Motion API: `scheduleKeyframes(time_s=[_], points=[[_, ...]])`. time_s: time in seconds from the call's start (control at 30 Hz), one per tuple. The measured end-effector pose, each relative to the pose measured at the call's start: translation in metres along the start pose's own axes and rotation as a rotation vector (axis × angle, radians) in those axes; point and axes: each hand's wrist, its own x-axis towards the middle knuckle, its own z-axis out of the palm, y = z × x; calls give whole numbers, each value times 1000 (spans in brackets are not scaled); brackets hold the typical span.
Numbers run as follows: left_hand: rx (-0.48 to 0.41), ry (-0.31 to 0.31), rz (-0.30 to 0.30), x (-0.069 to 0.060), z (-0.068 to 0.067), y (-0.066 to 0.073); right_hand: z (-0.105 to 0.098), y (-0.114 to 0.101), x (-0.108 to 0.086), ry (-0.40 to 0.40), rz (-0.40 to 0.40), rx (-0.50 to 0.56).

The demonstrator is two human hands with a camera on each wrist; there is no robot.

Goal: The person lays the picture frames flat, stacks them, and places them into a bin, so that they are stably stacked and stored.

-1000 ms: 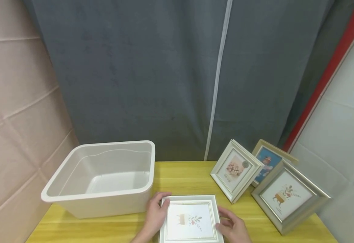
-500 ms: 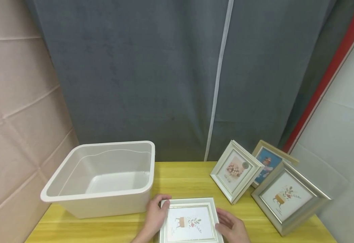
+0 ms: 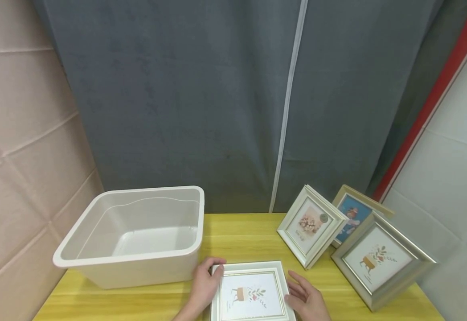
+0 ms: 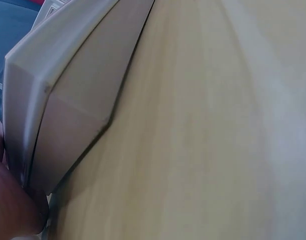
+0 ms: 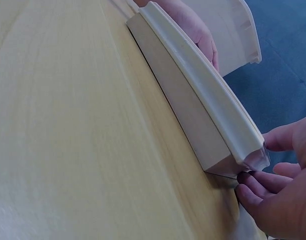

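Note:
A white picture frame with a plant picture lies face up at the table's near edge, its lower part cut off in the head view. My left hand grips its left side near the far corner, thumb on top. On the opposite side, my right hand holds the edge with thumb and curled fingers. In the left wrist view, part of the left hand meets a corner of the frame. The right wrist view has the right hand around a corner of the thick frame.
A deep white bin stands left on the yellow wooden table. At right stand a white frame, a gold-edged frame and a silver frame. A grey curtain hangs behind.
The held frame's far edge has come slightly lower in view and the glare on its picture has faded. My right index finger has spread a little from the frame's side.

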Motion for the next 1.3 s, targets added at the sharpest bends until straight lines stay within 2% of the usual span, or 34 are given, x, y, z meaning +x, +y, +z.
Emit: scheduleKeyframes(time_s=[0.23, 0.43, 0.63, 0.8, 0.93, 1.03, 1.17, 1.3], points=[[-2, -15, -11, 0, -1, -1, -4, 0, -3, -27, -7, -27], [-13, -14, -8, -1, -2, 0, -5, -2, -5, 21, -100, -54], [4, -17, -9, 0, -2, 1, -9, -21, 1, 124, -156, -80], [15, -28, -12, 1, -2, 0, -20, -45, 7, 160, -189, -165], [13, -43, -26, 1, -2, 0, -31, -68, 11, 167, -278, -224], [7, -51, -28, 1, -3, 0, -43, -85, 15, 164, -419, -245], [-10, -57, -25, 0, -4, -1, -65, -107, 21, 152, -567, -266], [-13, -62, -29, 0, -4, -3, -86, -125, 32, 148, -655, -289]])
